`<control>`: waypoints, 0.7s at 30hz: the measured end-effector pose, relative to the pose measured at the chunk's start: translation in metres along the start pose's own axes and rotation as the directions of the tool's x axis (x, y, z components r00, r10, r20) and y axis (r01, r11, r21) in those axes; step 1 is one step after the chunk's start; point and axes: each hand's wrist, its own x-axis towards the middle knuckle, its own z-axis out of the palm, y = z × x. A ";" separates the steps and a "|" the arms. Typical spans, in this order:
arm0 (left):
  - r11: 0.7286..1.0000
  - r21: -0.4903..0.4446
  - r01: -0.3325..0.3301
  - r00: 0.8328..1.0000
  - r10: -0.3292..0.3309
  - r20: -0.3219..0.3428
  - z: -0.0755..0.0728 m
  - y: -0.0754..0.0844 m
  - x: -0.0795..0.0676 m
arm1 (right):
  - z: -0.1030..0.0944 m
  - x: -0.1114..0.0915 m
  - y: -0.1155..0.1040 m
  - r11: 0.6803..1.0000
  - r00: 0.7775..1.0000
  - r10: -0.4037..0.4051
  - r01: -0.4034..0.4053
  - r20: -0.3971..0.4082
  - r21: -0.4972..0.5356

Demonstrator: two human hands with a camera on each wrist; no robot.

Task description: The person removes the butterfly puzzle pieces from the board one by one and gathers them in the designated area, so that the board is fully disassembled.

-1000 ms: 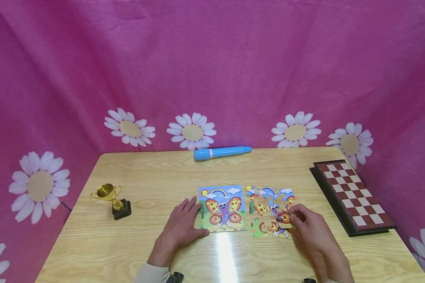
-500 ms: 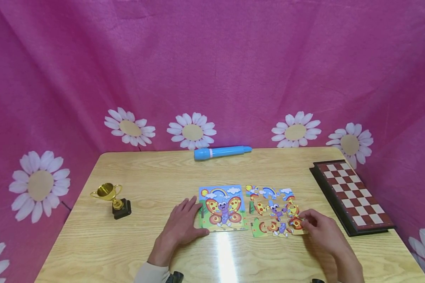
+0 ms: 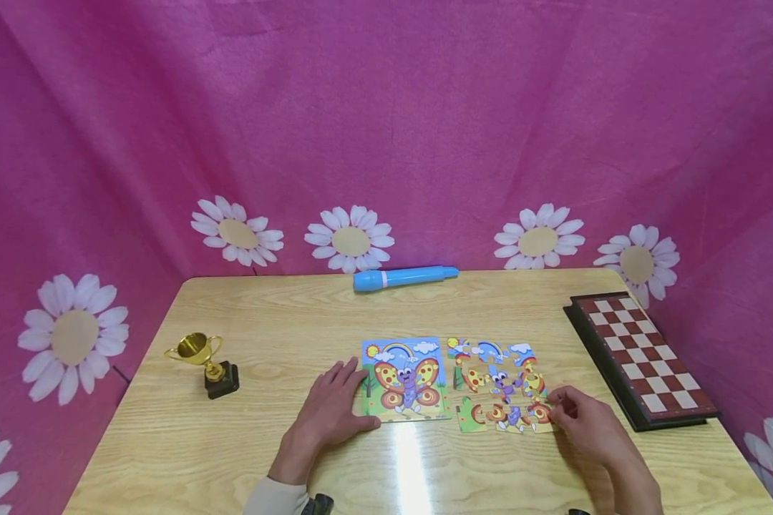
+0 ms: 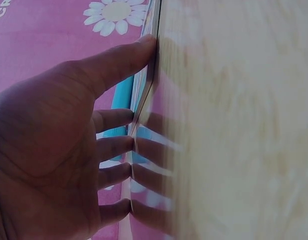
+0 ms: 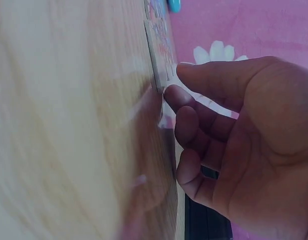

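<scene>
My left hand rests on the table along the left side of a square butterfly picture board. Its fingers are spread, with the thumb at the board's lower edge, as the left wrist view of the hand also shows. To the right lie several puzzle pieces with the same butterfly picture, laid out in rows with narrow gaps. Beside the lower right corner piece is my right hand. In the right wrist view its thumb and index fingertips stand apart, right at the pieces' edge, the other fingers loosely curled.
A gold trophy cup on a black base stands at the left. A blue toy microphone lies at the table's back edge. On the right is a red and white checkered board in a black case. A pink flowered curtain surrounds the table.
My right hand has moved right and down, bringing the corner piece from over the others to the lower right of the layout, and its fingers have loosened. My left hand has stayed still.
</scene>
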 end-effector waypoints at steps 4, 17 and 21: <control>1.000 0.001 -0.011 1.000 0.011 -0.006 0.000 0.000 0.001 | 0.000 0.001 0.001 1.000 1.000 0.007 -0.007 0.002 -0.015; 0.998 -0.063 0.015 1.000 -0.015 -0.001 0.005 -0.003 0.000 | 0.018 0.010 -0.038 0.995 0.995 -0.078 0.082 -0.057 0.060; 0.995 -0.099 0.023 1.000 -0.025 -0.014 0.006 -0.004 0.000 | 0.026 0.014 -0.051 0.986 0.987 -0.153 0.155 -0.042 0.063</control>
